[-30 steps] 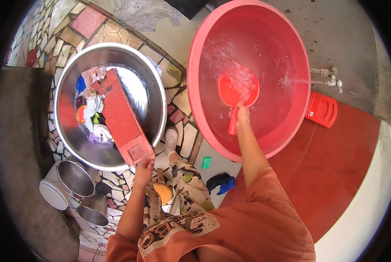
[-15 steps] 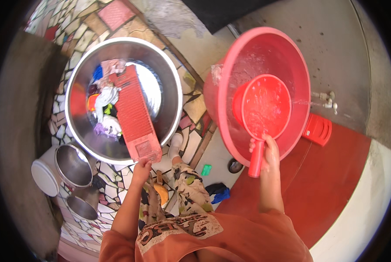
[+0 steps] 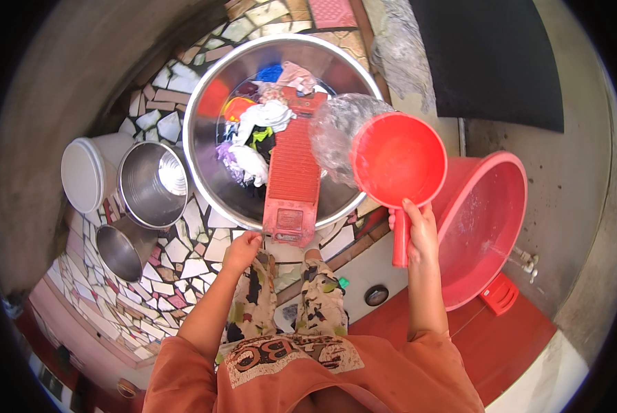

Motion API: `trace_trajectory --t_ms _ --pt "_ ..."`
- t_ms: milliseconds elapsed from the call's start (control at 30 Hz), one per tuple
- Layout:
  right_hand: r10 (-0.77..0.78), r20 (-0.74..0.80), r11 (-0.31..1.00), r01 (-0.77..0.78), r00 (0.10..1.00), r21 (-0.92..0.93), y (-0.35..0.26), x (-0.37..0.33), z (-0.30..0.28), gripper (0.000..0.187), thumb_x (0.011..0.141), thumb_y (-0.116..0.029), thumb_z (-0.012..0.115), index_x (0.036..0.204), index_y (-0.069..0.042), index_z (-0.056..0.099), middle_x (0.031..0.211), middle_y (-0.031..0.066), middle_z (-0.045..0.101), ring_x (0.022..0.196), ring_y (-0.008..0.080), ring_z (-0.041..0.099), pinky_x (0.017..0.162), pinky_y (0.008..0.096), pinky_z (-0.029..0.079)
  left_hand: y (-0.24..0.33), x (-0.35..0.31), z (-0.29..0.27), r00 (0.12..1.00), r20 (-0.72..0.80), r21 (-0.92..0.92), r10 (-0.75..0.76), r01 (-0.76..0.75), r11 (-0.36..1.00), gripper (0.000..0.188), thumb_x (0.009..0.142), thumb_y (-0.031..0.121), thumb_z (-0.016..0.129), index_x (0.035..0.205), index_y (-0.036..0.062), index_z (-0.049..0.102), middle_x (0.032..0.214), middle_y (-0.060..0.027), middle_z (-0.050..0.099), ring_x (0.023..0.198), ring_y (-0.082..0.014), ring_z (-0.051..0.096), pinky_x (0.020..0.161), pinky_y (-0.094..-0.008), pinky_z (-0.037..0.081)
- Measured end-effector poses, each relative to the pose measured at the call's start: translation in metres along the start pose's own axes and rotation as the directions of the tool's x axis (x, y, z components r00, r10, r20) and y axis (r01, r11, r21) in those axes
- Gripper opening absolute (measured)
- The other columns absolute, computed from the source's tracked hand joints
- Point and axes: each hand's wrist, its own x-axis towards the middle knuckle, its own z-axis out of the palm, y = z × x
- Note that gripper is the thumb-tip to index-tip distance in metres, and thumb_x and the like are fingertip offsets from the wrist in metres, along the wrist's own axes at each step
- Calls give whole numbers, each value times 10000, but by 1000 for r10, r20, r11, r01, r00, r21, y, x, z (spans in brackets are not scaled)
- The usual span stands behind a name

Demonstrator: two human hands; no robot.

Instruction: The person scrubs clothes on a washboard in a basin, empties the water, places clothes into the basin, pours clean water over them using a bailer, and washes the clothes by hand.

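Observation:
My right hand [image 3: 422, 230] grips the handle of a red water dipper [image 3: 399, 160], tilted left over the right side of a large metal basin [image 3: 202, 172]. A sheet of clear water [image 3: 346, 134] spills from its lip toward that basin. Inside lies a heap of mixed clothes [image 3: 257, 131], white, purple, blue and pink. A red washboard [image 3: 295, 158] leans there, its lower end over the near rim. My left hand [image 3: 241, 252] is closed at the rim, beside the washboard's lower corner; what its fingers hold, if anything, cannot be made out.
A large pink tub [image 3: 453, 275] stands at the right, with a tap [image 3: 529, 265] running into it. Near it is a red plastic stool [image 3: 499, 294]. At the left are a white bucket [image 3: 81, 175] and two metal pots, the larger pot [image 3: 133, 179] nearer the basin. Broken-tile paving surrounds the basin.
The dipper has moved left out of the pink tub and tipped, and water now pours from it. My view has turned left, and the left hand now sits beside the washboard's corner.

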Motion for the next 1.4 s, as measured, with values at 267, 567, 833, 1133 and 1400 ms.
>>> trace_trajectory --t_ms 267,567,833,1133,1400 --pt "-150 -64 972 135 987 -193 1 44 86 892 865 -27 559 1447 -129 -110 819 105 594 622 161 575 560 272 496 -58 9 -30 995 -102 -160 -2 -15 987 276 880 200 552 1049 -13 599 815 -59 628 679 -126 566 633 -264 459" --pt "-735 90 432 567 672 -701 -33 41 114 953 834 -23 618 1449 -100 -105 1132 159 535 900 182 545 834 319 444 -47 7 -32 997 -69 -198 -28 13 980 283 860 245 544 1015 21 619 890 -150 668 853 -267 640 787 -337 478" --pt "-921 -167 384 747 352 -542 -64 6 25 933 828 -32 627 1450 -71 -67 1373 179 333 1104 220 476 959 354 395 -34 7 -14 999 -46 -114 0 -6 993 296 865 249 539 1034 17 610 886 -160 663 849 -274 634 784 -344 473" --pt "38 -886 989 -142 462 -31 83 -10 -300 1007 842 -164 633 1403 -45 -195 1292 190 430 1044 267 536 852 384 486 -8 9 44 998 11 48 65 -66 997 253 872 223 537 957 -2 616 729 -46 595 634 -129 539 605 -280 440" --pt "-51 -862 701 -597 504 -391 222 63 -375 1008 788 -233 550 1332 64 -246 1304 322 391 1201 397 446 1014 415 349 10 11 107 995 77 138 58 -69 988 254 856 210 559 939 -21 625 736 -113 634 635 -194 597 624 -323 472"
